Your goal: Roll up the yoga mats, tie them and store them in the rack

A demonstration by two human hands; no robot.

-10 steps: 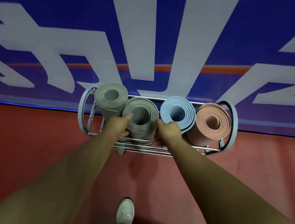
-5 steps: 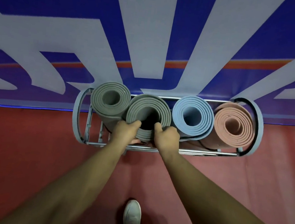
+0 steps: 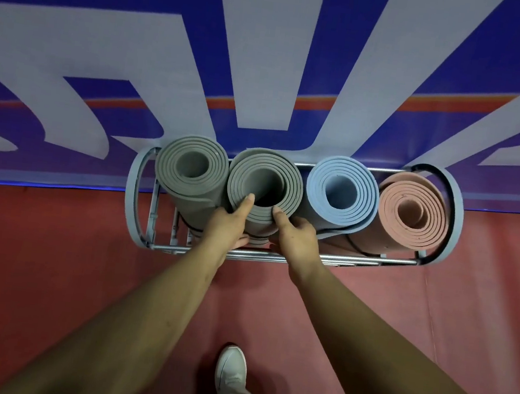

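Left hand (image 3: 227,225), right hand (image 3: 296,238) gripping grey mat (image 3: 290,185) in rack (image 3: 375,260) (apparently full)

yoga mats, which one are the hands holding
The second grey mat from the left, between the leftmost grey mat and the blue mat; left hand and right hand grip it.

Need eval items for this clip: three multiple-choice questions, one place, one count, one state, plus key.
1. Which mat stands at the right end of the rack? A grey; B blue; C pink.
2. How many rolled mats are in the rack? A three; B four; C five.
3. The left hand and right hand are: A hanging free; B gripping the second grey mat; C lifting the rack.
Key: C, pink mat stands rightmost; B, first grey mat, second, blue mat, pink; B, both clasp its top end.
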